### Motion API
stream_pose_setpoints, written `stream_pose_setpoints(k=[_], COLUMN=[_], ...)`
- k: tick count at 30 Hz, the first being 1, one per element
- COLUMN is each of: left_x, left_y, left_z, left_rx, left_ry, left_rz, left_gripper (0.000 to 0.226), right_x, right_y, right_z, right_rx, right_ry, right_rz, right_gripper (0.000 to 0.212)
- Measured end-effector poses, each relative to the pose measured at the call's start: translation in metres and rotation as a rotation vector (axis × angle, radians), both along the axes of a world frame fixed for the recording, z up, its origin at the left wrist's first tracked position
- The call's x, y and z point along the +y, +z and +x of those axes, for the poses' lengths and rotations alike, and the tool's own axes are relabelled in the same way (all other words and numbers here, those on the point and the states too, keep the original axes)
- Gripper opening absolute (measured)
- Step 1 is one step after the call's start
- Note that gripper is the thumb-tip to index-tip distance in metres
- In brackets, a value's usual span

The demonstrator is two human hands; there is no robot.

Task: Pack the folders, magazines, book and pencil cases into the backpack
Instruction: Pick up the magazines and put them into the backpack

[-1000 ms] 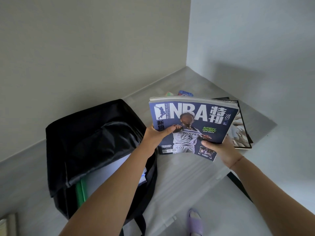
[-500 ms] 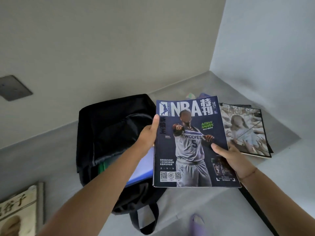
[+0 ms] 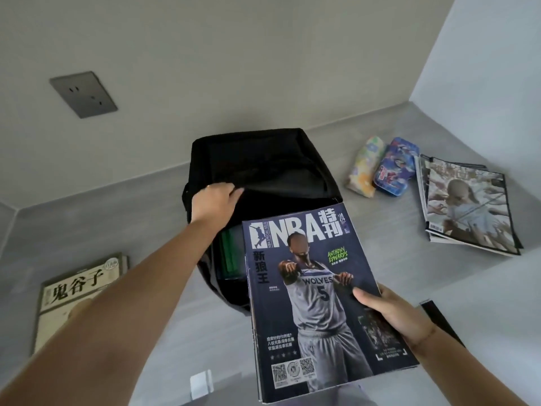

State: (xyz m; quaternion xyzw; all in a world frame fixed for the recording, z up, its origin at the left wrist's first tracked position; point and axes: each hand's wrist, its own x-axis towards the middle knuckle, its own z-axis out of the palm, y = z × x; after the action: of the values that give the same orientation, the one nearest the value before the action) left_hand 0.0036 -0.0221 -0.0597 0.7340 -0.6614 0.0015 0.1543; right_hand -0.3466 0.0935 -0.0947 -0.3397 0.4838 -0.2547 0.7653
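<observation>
the backpack [image 3: 263,165] is matt black cloth; the magazine [image 3: 322,294] cover is glossy paper; the worktop [image 3: 117,218] looks smooth, matt grey; one pencil case [image 3: 395,167] looks shiny.

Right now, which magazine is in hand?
The NBA magazine, held up by the right hand over the backpack. The other magazines lie stacked, untouched, on the table far right.

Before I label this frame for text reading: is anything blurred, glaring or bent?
Head view: the NBA magazine title reads sharply, its face patch is blurred; wide-angle bends the wall edges; soft even light, no glare; the backpack interior is dark.
</observation>
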Motion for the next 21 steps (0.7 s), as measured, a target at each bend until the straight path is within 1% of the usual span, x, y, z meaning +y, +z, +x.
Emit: stream_pose_setpoints(k=[1, 2, 3, 6, 10, 13, 15, 17, 21], left_x=[-0.007, -0.013, -0.017, -0.016, -0.007, -0.002, 0.001, 0.003, 0.005], left_y=[0.01, 0.019, 0.026, 0.037, 0.035, 0.034, 0.033, 0.031, 0.021], left_z=[0.0, 0.001, 0.002, 0.003, 0.003, 0.007, 0.007, 0.007, 0.008], left_rx=[0.113, 0.194, 0.25, 0.34, 0.321, 0.313, 0.296, 0.274, 0.284], left_ry=[0.11, 0.182, 0.207, 0.14, 0.042, 0.025, 0.009, -0.008, -0.01], left_rz=[-0.057, -0.096, -0.11, -0.101, -0.094, -0.092, -0.085, -0.073, -0.01], left_gripper=[0.043, 0.049, 0.051, 0.051, 0.051, 0.051, 0.051, 0.052, 0.051], right_x=[0.003, 0.006, 0.008, 0.005, -0.019, -0.052, -0.075, -0.099, -0.136], right_y=[-0.001, -0.002, -0.003, -0.007, -0.011, -0.01, -0.008, -0.009, -0.013], right_z=[0.005, 0.009, 0.014, 0.029, 0.053, 0.066, 0.075, 0.087, 0.114], right_rx=[-0.015, -0.033, -0.054, -0.077, -0.014, 0.022, 0.088, 0.21, 0.43], right_ry=[0.004, 0.008, 0.01, 0.018, 0.037, 0.069, 0.106, 0.143, 0.078], right_rz=[0.014, 0.025, 0.037, 0.028, -0.009, 0.004, -0.013, -0.097, -0.304], right_gripper=[0.024, 0.025, 0.026, 0.031, 0.037, 0.035, 0.036, 0.038, 0.03])
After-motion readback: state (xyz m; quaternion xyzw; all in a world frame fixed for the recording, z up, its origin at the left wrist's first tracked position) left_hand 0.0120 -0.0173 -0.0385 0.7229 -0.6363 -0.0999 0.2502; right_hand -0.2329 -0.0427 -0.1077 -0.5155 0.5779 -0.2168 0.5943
